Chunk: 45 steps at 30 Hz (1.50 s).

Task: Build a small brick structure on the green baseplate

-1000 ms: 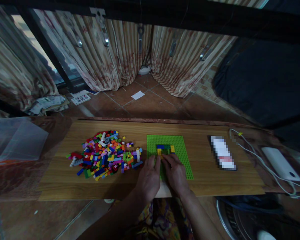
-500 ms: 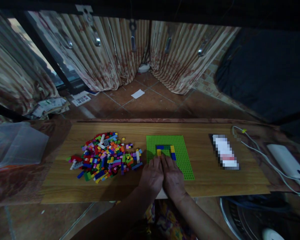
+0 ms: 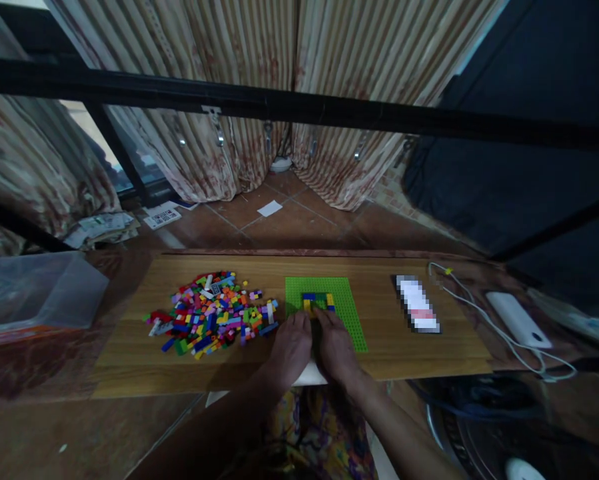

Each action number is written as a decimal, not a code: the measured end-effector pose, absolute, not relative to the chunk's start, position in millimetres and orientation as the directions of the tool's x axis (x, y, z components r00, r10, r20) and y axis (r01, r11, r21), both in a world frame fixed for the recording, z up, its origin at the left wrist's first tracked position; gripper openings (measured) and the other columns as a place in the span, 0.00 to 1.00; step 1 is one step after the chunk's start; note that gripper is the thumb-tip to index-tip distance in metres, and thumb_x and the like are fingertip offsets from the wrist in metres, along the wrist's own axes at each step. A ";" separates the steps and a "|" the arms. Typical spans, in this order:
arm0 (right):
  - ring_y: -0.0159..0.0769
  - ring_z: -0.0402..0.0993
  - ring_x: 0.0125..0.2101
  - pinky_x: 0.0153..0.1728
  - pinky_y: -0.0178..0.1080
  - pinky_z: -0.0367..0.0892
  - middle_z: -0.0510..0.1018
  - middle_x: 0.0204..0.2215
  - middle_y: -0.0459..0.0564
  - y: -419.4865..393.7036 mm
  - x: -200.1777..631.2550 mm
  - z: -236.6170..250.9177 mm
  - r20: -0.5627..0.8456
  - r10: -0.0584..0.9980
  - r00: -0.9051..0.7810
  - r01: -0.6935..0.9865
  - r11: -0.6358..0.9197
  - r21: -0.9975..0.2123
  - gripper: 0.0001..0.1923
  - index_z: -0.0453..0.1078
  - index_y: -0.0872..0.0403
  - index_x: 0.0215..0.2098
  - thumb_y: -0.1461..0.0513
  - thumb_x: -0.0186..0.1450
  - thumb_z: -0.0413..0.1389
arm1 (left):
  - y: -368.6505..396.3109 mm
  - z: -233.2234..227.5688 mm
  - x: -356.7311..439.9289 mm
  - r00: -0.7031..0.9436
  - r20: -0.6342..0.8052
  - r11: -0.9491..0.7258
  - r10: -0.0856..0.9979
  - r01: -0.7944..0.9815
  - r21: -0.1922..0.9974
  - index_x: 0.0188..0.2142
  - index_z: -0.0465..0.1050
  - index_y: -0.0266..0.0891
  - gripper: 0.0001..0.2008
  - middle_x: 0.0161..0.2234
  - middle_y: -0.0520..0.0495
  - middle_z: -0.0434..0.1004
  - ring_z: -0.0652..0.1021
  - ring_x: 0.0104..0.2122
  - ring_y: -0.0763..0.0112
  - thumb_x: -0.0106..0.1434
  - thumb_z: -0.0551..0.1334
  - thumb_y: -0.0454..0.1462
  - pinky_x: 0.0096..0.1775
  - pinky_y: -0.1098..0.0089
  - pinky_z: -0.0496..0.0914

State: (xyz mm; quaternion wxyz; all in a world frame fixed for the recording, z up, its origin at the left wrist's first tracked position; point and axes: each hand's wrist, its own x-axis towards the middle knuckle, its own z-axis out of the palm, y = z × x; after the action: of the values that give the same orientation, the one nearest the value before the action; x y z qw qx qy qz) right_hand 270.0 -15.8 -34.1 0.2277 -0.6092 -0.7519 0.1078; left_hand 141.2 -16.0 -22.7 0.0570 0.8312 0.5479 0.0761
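Both left hand (image 3: pixel 292 344) and right hand (image 3: pixel 336 345) crowd the brick outline (image 3: pixel 330 299) on the green baseplate (image 3: pixel 352 327), toward the table's (image 3: pixel 379 313) near edge, any grip impossible to tell!

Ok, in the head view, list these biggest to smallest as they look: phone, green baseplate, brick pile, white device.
1. Brick pile
2. Green baseplate
3. Phone and white device: too alike to rank

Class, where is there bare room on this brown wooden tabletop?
The tabletop is bare between the flat green studded baseplate and the black-edged rectangular device, and between the multicoloured plastic brick heap and the near edge. Crowded: the heap, and the baseplate's near-left part under the left hand and right hand.
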 end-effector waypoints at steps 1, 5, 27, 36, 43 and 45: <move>0.40 0.73 0.44 0.47 0.43 0.70 0.75 0.46 0.56 -11.9 272.7 -30.2 0.231 0.966 -0.112 0.848 0.214 -0.484 0.28 0.65 0.55 0.57 0.73 0.61 0.41 | -16.0 -20.2 140.0 0.380 0.063 -0.385 0.923 0.903 0.192 0.53 0.65 0.27 0.22 0.44 0.36 0.72 0.74 0.45 0.59 0.59 0.51 0.22 0.45 0.63 0.71; 0.42 0.75 0.40 0.43 0.44 0.70 0.78 0.40 0.58 15.7 283.8 -8.8 0.341 0.935 0.099 0.754 0.153 -0.638 0.21 0.71 0.58 0.49 0.69 0.63 0.42 | -20.7 -5.8 129.3 0.350 0.056 -0.353 0.935 0.899 0.261 0.57 0.60 0.25 0.28 0.47 0.35 0.71 0.73 0.48 0.59 0.56 0.51 0.21 0.49 0.65 0.70; 0.45 0.63 0.51 0.52 0.48 0.60 0.71 0.49 0.60 80.9 216.2 -36.0 0.437 0.881 -0.180 0.801 0.389 -0.455 0.20 0.64 0.59 0.55 0.59 0.70 0.42 | -92.8 1.1 79.4 0.405 -0.022 -0.254 0.914 0.615 0.747 0.45 0.73 0.40 0.17 0.38 0.44 0.76 0.77 0.36 0.69 0.62 0.51 0.27 0.39 0.72 0.71; 0.50 0.61 0.52 0.52 0.52 0.58 0.68 0.54 0.63 79.3 210.1 -35.7 0.304 0.916 -0.263 0.855 0.367 -0.367 0.25 0.57 0.60 0.60 0.56 0.69 0.44 | -84.6 3.9 89.1 0.508 -0.050 -0.235 0.860 0.480 0.845 0.37 0.74 0.39 0.13 0.36 0.44 0.76 0.76 0.36 0.68 0.63 0.51 0.29 0.37 0.72 0.70; 0.49 0.61 0.52 0.51 0.53 0.59 0.67 0.53 0.62 80.4 216.9 -42.4 0.328 0.911 -0.249 0.808 0.382 -0.449 0.24 0.54 0.58 0.61 0.57 0.69 0.43 | -75.7 -7.5 76.3 0.396 -0.014 -0.153 0.918 0.388 0.909 0.42 0.75 0.38 0.14 0.37 0.43 0.78 0.77 0.36 0.69 0.63 0.54 0.28 0.37 0.73 0.70; 0.49 0.61 0.52 0.51 0.53 0.59 0.67 0.53 0.62 80.7 217.6 -43.4 0.320 0.912 -0.259 0.812 0.385 -0.439 0.25 0.53 0.59 0.62 0.57 0.69 0.43 | -73.9 -9.1 72.6 0.350 -0.027 -0.115 0.936 0.379 0.918 0.41 0.76 0.38 0.13 0.35 0.43 0.78 0.77 0.33 0.70 0.64 0.54 0.28 0.35 0.74 0.69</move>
State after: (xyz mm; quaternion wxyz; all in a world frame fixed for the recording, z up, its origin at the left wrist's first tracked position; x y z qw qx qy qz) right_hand 217.6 80.7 -43.4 0.2673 -0.5469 -0.7879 0.0930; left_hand 72.6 -73.9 -9.1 0.4580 0.6821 0.4822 0.3042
